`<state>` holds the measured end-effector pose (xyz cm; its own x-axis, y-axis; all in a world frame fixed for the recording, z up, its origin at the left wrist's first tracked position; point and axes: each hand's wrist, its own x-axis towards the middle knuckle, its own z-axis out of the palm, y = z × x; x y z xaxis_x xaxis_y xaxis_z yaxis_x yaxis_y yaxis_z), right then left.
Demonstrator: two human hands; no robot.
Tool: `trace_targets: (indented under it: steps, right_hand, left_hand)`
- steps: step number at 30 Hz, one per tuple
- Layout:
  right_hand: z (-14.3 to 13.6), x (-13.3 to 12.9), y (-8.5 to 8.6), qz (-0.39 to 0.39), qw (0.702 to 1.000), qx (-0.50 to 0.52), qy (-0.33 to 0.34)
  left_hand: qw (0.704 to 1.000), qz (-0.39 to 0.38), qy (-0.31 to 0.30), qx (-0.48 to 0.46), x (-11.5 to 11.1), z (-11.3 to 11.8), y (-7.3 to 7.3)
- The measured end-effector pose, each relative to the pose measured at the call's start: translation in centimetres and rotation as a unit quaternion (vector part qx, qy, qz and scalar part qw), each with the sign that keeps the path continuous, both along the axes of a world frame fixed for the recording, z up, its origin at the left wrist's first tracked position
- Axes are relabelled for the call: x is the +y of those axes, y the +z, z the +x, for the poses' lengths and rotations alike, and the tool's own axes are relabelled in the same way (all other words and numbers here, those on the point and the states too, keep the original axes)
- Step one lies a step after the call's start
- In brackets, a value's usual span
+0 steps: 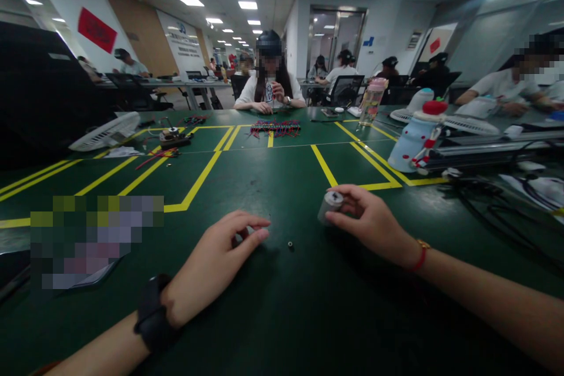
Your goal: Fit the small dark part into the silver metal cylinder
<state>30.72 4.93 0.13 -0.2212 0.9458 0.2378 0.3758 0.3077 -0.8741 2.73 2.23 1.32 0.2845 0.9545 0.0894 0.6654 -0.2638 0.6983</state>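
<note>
My right hand [368, 217] grips a grey metal cylinder [330, 207], which looks like a small motor, between thumb and fingers just at the green tabletop. Its top face carries a dark slot-like detail. To the left, my left hand [233, 241] rests low over the table with thumb and forefinger pinched together. Whatever lies between those fingertips, if anything, is too small to name. On the table between both hands sits a tiny ring-shaped metal part [289, 244], touched by neither.
A pixelated flat item [101, 241] lies at left. Behind it are a white fan [106, 131] and red wires [161, 154]. A blue bottle [409, 138] and black cables [489, 205] occupy the right. Across the table, a person [269, 85] sits behind a wire bundle [275, 127].
</note>
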Motion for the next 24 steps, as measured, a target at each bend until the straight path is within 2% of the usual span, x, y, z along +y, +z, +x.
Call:
trace_targets:
  steps: [3,7,10,13,16,18,20,22,24]
  right_hand:
    - [5.6,1.5,0.5,0.041,0.987,-0.073,-0.138]
    - [13.5,2.7,0.0,0.100,0.915,-0.239,-0.310]
    - [17.4,2.9,-0.6,0.082,0.886,-0.286,-0.355]
    - [18.9,2.9,-0.7,0.056,0.880,-0.311,-0.354]
    - [17.3,2.6,-0.1,0.166,0.837,-0.361,-0.376]
    - [14.2,2.0,0.4,0.253,0.812,-0.397,-0.346]
    - [9.9,1.2,0.6,0.266,0.841,-0.404,-0.241]
    - [5.0,0.1,0.4,0.210,0.902,-0.371,-0.066]
    - [0.4,-0.7,-0.1,0.152,0.932,-0.325,0.049]
  left_hand:
    - [0.997,-0.036,0.067,-0.005,-0.1,-3.3,0.0]
    - [0.986,-0.079,0.145,-0.036,-0.1,-5.9,-1.0]
    - [0.984,-0.078,0.154,-0.051,-0.1,-6.0,-1.6]
    - [0.983,-0.080,0.156,-0.051,0.0,-5.7,-1.7]
    - [0.983,-0.078,0.159,-0.053,0.0,-5.5,-1.7]
    - [0.983,-0.077,0.159,-0.054,0.0,-5.5,-1.7]
    - [0.983,-0.078,0.160,-0.050,0.0,-5.4,-1.8]
    - [0.982,-0.079,0.163,-0.046,0.0,-5.4,-1.9]
    - [0.982,-0.081,0.163,-0.044,-0.1,-5.3,-1.9]
